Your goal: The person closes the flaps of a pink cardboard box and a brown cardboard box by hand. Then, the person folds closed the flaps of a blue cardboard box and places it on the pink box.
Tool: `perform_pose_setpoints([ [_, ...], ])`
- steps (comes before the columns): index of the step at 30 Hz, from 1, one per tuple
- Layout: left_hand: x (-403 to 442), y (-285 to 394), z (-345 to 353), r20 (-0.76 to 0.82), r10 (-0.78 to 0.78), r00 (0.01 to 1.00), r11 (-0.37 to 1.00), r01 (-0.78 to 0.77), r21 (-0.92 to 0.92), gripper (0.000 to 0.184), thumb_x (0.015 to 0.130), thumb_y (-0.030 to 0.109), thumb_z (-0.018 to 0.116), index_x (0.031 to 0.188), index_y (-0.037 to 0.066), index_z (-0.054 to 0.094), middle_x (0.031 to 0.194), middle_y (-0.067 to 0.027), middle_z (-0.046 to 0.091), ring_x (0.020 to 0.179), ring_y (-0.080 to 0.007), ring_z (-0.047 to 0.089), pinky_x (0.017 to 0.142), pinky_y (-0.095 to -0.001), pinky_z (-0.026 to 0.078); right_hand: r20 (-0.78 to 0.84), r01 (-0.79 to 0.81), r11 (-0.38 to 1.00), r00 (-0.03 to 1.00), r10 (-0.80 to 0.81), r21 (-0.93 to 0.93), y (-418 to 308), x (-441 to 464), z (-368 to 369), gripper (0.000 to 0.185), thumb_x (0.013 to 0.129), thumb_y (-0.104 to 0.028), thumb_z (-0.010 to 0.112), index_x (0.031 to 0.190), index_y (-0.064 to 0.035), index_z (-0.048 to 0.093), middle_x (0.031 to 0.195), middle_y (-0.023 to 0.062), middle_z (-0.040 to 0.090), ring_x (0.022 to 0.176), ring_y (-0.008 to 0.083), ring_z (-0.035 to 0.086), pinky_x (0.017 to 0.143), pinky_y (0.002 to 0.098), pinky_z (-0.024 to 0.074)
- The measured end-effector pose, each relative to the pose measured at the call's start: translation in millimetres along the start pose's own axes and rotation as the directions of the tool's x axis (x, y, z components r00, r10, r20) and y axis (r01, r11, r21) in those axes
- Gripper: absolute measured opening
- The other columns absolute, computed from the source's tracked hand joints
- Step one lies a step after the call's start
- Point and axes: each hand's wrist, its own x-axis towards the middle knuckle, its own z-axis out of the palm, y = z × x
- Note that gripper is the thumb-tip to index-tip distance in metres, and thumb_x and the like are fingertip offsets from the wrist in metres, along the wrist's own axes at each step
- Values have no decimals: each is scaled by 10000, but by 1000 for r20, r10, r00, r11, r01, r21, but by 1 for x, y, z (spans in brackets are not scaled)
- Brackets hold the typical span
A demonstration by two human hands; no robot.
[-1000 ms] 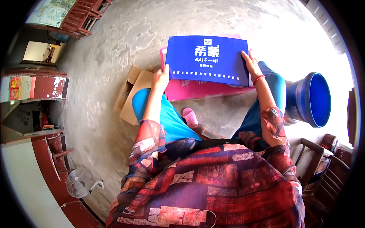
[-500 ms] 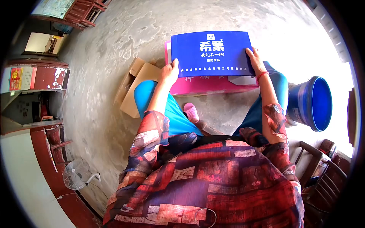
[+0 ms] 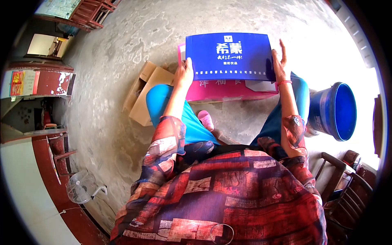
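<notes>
A blue cardboard panel with white lettering (image 3: 229, 57) is held up between my hands, above a pink box (image 3: 228, 90) that shows below it and at its left edge. My left hand (image 3: 184, 73) grips the panel's lower left edge, the thumb at the front and the other fingers hidden behind. At the right edge, my right hand (image 3: 281, 63) has its fingers raised and apart, with the palm side next to the panel and a red band at the wrist.
An opened brown cardboard box (image 3: 152, 96) lies on the concrete floor to the left. A blue bucket (image 3: 343, 111) is on the right, with a dark wooden chair (image 3: 351, 188) below it. A white fan (image 3: 81, 188) stands at the lower left.
The blue panel has moved up and slightly right, showing more of the pink box's lettering. My right hand's fingers have loosened from the panel's right edge and spread upward.
</notes>
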Motion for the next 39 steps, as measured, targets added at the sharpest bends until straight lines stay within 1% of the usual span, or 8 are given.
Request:
perform_pose_setpoints([
  [6,-4,20,-3,-343,328,880,937,-349,-1,527,895,424,328,1292,80,372,1304,-254,348,1211,-382,327,978,-441,300,-9,266,949,962,-272,-170,-64,12,-20,480,817,-230,524,1280,-150,424,1280,144,429,1204,329,373,967,391,321],
  [10,-3,24,10,-173,399,900,902,-352,250,579,859,410,412,1364,173,256,1388,-210,215,1250,-387,268,1020,-437,263,445,338,747,893,-63,-572,-47,-14,8,511,834,-302,476,1323,-210,358,1388,97,286,1266,303,282,1011,480,210],
  [22,10,16,19,-298,427,854,901,-430,60,582,845,320,487,1347,125,267,1289,-209,366,1169,-359,391,934,-423,375,455,271,875,888,-66,-402,-27,-7,11,495,826,-273,514,1295,-171,392,1387,150,266,1236,341,317,1002,400,299],
  [26,14,9,20,-347,175,921,896,-295,-331,596,771,286,580,1271,49,358,1115,-208,530,1021,-319,532,865,-382,417,355,165,960,932,-77,-225,-20,-9,11,615,784,-317,575,1326,-156,333,1372,185,278,1215,349,341,996,404,302],
  [28,27,-12,20,-161,8,987,868,-87,-489,500,779,286,576,1185,21,453,999,-172,590,931,-277,574,829,-359,437,239,6,924,967,93,-382,-6,-11,11,732,739,-374,621,1346,-140,287,1371,201,269,1197,345,370,973,382,333],
  [30,8,1,-2,34,-96,995,756,95,-647,516,802,366,545,1169,6,501,1039,-128,591,923,-196,561,823,-307,431,383,-441,896,838,389,52,-2,-11,10,836,726,-456,618,1372,-96,227,1293,183,406,1187,272,403,1006,321,266],
  [32,13,-12,-5,214,-155,965,607,264,-750,542,815,418,522,1197,34,499,1127,-131,553,1003,-197,528,879,-278,383,428,-556,828,768,477,75,17,-9,11,820,738,-489,589,1368,-87,248,1256,145,459,1182,228,406,1023,304,215],
  [39,-5,2,-17,368,-299,881,675,467,-571,775,763,651,418,1345,147,325,1358,-92,351,1238,-243,308,969,-497,238,572,-822,526,544,614,217,6,-7,-2,690,759,-519,560,1278,-98,389,1262,132,430,1053,205,503,919,326,370],
])
